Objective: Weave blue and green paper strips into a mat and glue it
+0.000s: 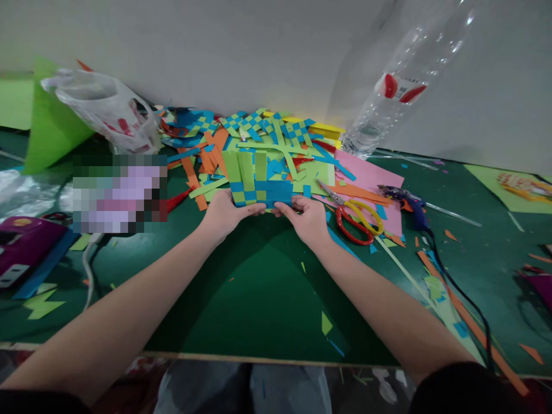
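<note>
Between my two hands is a piece of woven paper strips (261, 190), blue and light green in a checkered pattern, held above the green table. Loose green strip ends stick up from its left part, and its right part is plain blue. My left hand (224, 213) grips the lower left corner, thumb along the bottom edge. The lower right edge is pinched by my right hand (306, 215). Just right of that hand lie scissors (353, 215) with one red and one yellow handle. Behind the weave spreads a heap of paper strips and woven pieces (276, 135).
A plastic bag (107, 106) stands at the back left, above a blurred-out device (125, 198) with a white cable. A clear bottle (401, 86) leans at the back right. A blue glue gun (407, 204) with a black cord and pink paper (368, 169) lie right. Scraps dot the table (259, 287).
</note>
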Motion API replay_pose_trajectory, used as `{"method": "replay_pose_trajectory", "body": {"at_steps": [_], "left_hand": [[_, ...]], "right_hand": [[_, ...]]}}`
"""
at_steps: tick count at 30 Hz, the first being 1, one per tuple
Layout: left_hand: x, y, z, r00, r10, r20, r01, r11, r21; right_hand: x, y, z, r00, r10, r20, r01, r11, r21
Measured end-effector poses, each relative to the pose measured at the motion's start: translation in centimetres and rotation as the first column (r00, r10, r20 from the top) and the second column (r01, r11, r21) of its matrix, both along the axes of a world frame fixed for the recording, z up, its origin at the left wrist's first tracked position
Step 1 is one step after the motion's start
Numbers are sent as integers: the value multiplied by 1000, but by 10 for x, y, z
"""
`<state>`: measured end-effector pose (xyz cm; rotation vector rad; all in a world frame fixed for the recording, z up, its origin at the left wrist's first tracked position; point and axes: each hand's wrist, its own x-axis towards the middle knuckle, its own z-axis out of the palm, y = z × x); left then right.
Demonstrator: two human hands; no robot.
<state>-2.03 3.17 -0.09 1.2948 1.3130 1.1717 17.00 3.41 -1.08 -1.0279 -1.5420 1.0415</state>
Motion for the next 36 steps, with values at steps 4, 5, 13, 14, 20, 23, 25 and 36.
{"method": "replay_pose_trajectory", "body": {"at_steps": [4,5,13,14,20,23,25,36], "left_hand": [[1,0,1,1000,5,15,-5,1000,0],[1,0,1,1000,2,21,-2,1000,0],[1,3,1,999,-22,26,22,1000,-12],[1,3,2,1000,-18,16,18,1000,-15],[1,3,2,1000,-9,22,9,1000,-12],[0,3,0,999,-9,42,9,1000,-18],[-1,4,-2,999,-6,48,7,1000,-10],[-3,6,-7,990,-12,138,13,1000,-10]], "right_hand": [[0,1,-2,1000,-9,-8,9,1000,-1],[0,1,-2,1000,-12,-8,13,1000,5],[1,1,0,1000,-25,-18,26,999,33],[2,1,1,1000,-27,-16,28,999,37],[1,1,4,999,-37,7,37,999,-26],[1,0,6,999,-34,14,35,998,-44],[1,0,6,1000,-28,13,28,999,-44],[0,1,2,1000,3,18,-3,1000,-18]]}}
